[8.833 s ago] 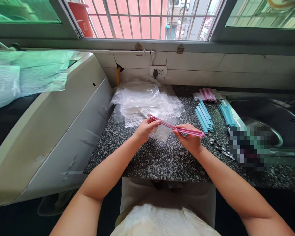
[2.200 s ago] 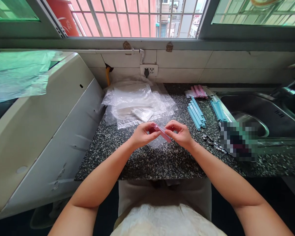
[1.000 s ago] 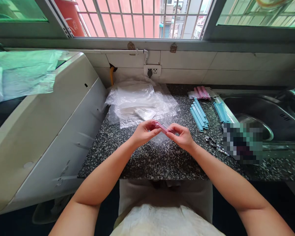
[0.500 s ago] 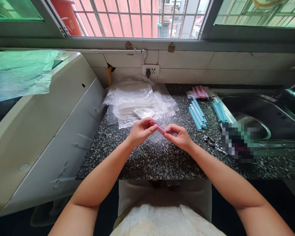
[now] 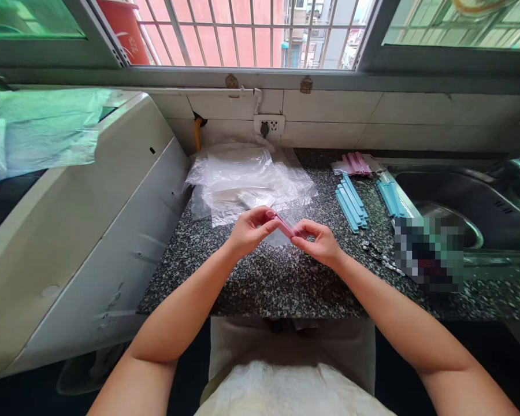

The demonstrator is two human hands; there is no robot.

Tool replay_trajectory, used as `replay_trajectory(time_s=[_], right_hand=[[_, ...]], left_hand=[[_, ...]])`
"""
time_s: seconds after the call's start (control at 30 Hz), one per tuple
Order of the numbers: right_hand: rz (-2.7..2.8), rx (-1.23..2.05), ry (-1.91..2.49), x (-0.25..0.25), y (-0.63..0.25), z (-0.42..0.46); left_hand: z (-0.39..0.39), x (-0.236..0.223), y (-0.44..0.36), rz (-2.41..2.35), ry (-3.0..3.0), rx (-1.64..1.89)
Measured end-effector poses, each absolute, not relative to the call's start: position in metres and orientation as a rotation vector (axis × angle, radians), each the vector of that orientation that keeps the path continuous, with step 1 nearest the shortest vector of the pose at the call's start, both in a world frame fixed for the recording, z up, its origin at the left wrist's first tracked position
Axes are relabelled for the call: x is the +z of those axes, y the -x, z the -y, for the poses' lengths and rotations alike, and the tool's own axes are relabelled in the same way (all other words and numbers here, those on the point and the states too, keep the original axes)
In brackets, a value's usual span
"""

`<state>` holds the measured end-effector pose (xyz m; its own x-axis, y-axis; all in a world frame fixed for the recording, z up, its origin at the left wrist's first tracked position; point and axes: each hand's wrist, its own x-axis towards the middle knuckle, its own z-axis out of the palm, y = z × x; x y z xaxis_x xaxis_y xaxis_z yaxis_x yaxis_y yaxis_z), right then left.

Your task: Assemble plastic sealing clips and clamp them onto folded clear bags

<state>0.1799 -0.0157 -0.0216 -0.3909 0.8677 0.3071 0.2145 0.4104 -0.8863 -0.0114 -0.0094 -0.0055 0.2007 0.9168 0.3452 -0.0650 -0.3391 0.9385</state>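
Note:
Above the speckled counter I hold a slim pink strip (image 5: 285,226) between both hands. It slants down to the right, and a small clear plastic bag (image 5: 289,221) shows at its side. My left hand (image 5: 254,229) pinches the upper end with thumb and fingers. Closed on the lower end and the plastic is my right hand (image 5: 315,240). Just beyond the hands lies a spread pile of clear plastic bags (image 5: 238,173). Several light blue strips (image 5: 351,205) lie in a stack to the right, with pink strips (image 5: 356,164) behind them.
More blue strips (image 5: 390,198) lie by the sink (image 5: 433,179) at the right. A beaded chain (image 5: 383,258) rests near a pixelated patch on the counter (image 5: 260,286). A tilted white appliance (image 5: 125,173) stands at the left. A power socket (image 5: 269,125) is on the tiled wall.
The view has shifted slightly, so the surroundings sit a little further right. Both hands keep their hold on the pink strip, with hardly any movement.

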Motion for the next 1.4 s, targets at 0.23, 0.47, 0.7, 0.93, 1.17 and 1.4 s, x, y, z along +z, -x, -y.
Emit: replay_trajectory(time_s=[0.23, 0.47, 0.7, 0.93, 1.17, 1.4], right_hand=[[1.839, 1.000, 0.922, -0.0235, -0.1793, 0.0146], [1.852, 0.995, 0.917, -0.0227, -0.1793, 0.0152], [1.857, 0.983, 0.913, -0.0226, -0.1793, 0.0150], [1.853, 0.977, 0.910, -0.0238, -0.1790, 0.0148], [1.849, 0.985, 0.914, -0.0240, -0.1791, 0.0151], [1.868, 0.980, 0.919, -0.0219, -0.1788, 0.0156]], left_hand=[[0.0095, -0.0033, 0.0121, -0.853, -1.498, 1.304], [0.0081, -0.0057, 0.0119, -0.842, -1.503, 1.307], [0.0083, -0.0054, 0.0115, -0.838, -1.507, 1.315], [0.0076, -0.0064, 0.0129, -0.833, -1.525, 1.323], [0.0075, -0.0066, 0.0128, -0.812, -1.516, 1.348], [0.0066, -0.0095, 0.0133, -0.820, -1.529, 1.342]])
